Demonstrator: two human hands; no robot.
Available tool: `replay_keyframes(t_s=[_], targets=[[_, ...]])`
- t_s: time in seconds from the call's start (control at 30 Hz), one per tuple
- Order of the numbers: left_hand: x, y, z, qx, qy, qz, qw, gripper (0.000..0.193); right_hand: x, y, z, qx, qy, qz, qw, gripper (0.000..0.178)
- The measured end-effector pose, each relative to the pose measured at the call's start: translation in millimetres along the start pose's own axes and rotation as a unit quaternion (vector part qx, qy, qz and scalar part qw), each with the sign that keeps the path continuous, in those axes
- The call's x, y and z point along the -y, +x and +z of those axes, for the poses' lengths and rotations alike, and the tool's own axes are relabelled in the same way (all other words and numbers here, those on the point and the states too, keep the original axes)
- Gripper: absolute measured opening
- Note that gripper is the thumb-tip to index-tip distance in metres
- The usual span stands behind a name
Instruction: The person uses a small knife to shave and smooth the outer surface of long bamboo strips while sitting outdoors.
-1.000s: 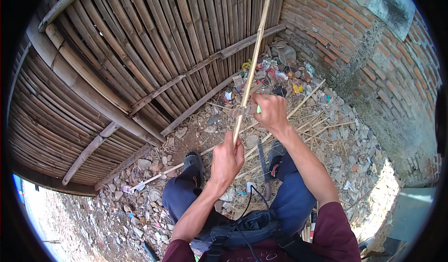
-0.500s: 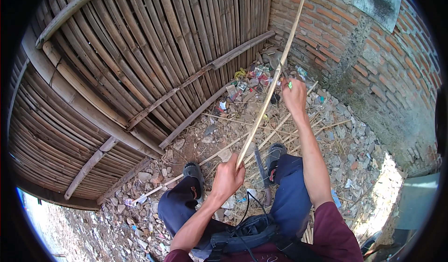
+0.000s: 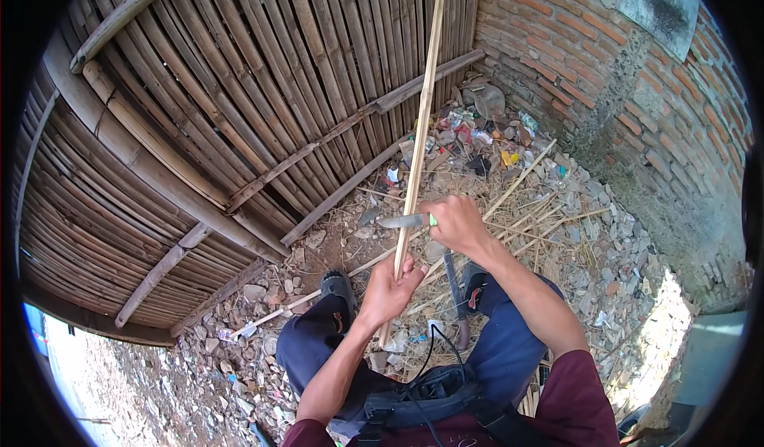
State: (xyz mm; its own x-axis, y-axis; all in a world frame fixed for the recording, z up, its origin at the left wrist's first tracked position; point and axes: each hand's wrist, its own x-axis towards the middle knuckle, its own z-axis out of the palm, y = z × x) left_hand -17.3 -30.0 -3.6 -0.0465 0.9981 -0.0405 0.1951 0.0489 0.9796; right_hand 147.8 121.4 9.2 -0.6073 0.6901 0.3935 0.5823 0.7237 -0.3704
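Note:
A long pale bamboo strip point(image 3: 424, 113) runs from the top of the view down through my left hand point(image 3: 387, 294), its near end sticking out below. The fingers of that hand are wrapped round the strip. My right hand point(image 3: 458, 224) is closed on a knife with a bright green handle point(image 3: 432, 219), which mostly hides inside the fist. Its grey blade point(image 3: 400, 221) points left and lies across the strip, just above my left hand.
Bamboo slat fencing point(image 3: 318, 57) rises on the left, a brick wall point(image 3: 557, 41) on the right. Stones and litter point(image 3: 461, 132) cover the ground. Between my feet a dark long-handled tool point(image 3: 455, 292) lies near several loose bamboo strips point(image 3: 521, 178).
My right hand and the knife have come down the strip toward my left hand. The strip stands more upright and now pokes out below my left hand.

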Motion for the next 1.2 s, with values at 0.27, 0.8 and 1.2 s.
replay_keyframes(t_s=[0.27,0.8,1.2], targets=[[-0.4,-3.3,-1.8,-0.033,0.035,0.025,0.999,0.037,-0.2,9.0,2.1,-0.017,-0.01,0.001,1.0,0.025],[-13.1,-11.0,-2.8,-0.041,0.06,0.022,0.997,0.036,-1.9,29.2,-17.1,-0.084,-0.037,0.031,0.995,0.015],[-14.7,-14.4,9.4,0.013,0.082,0.051,0.995,0.037,-82.4,20.8,-48.9,-0.167,0.017,0.172,0.971,0.022]])
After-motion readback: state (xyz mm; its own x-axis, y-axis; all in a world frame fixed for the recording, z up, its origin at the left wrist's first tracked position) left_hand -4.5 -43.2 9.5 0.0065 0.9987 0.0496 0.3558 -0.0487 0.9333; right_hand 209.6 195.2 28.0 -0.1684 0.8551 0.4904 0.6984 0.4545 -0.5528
